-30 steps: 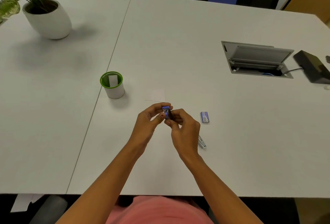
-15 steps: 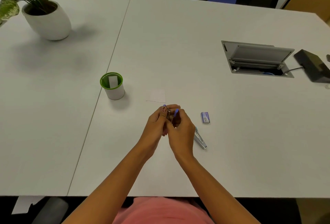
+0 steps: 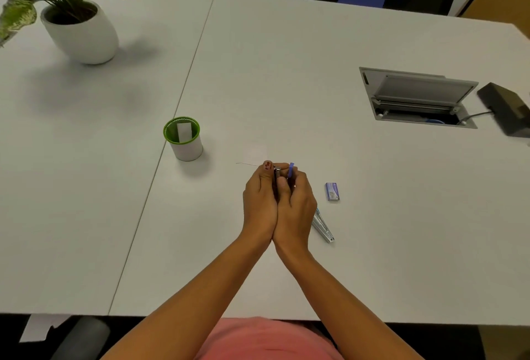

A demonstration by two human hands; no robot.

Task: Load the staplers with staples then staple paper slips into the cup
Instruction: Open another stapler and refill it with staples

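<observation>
My left hand [image 3: 259,202] and my right hand [image 3: 296,204] are pressed together over the table, both closed around a small purple stapler [image 3: 291,169] whose metal tip and purple top poke out above my fingers. A second, silvery stapler [image 3: 322,226] lies flat on the table just right of my right wrist. A small purple staple box [image 3: 332,191] sits to the right. A white paper slip [image 3: 255,156] lies just beyond my hands. The white cup with a green rim [image 3: 183,141] stands to the left with one slip inside.
A potted plant [image 3: 80,29] stands at the far left. An open cable hatch [image 3: 418,98] is set into the table at right, with a black device [image 3: 507,110] beside it. A seam [image 3: 183,95] runs between two tabletops. The table's front edge is close to my body.
My hands have closed tighter together around the purple stapler and turned it, so less of it shows. Nothing else on the table has moved.
</observation>
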